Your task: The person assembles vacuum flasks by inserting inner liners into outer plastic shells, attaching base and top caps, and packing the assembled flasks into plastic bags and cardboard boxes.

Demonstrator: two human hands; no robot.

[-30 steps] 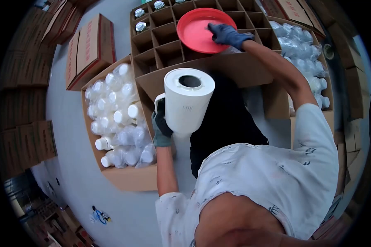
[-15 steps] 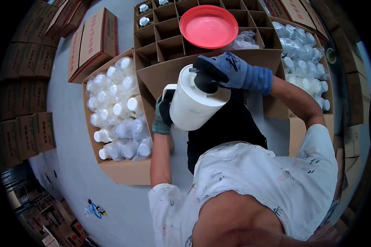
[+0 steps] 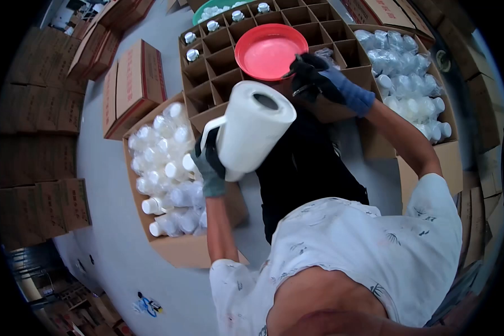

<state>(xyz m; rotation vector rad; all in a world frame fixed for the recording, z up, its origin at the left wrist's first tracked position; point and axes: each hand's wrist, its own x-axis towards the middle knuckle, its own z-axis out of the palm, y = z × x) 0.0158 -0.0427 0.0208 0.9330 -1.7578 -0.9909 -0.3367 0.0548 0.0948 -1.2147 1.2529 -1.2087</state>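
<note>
A white jug (image 3: 253,131) with a dark round opening in its top tilts in front of my body. My left hand (image 3: 210,162), in a grey-green glove, is wrapped round the jug near its handle. To the right of the jug and apart from it is my right hand (image 3: 319,81), in a blue and black glove. Its fingers are bent together, with small dark tips sticking out; what they hold is too dark to make out. Just beyond this hand, a red basin (image 3: 271,51) rests on the divided carton (image 3: 224,84).
Metal-capped bottles (image 3: 192,55) stand in several carton cells. Open boxes of white-capped plastic bottles flank me, at left (image 3: 162,157) and right (image 3: 400,78). A green basin (image 3: 199,17) is at the back. Closed cartons (image 3: 131,89) stand at the left.
My right hand has lifted off the jug's top and moved right and up, uncovering the dark opening. The jug has moved slightly left. The view has shifted, showing the green basin.
</note>
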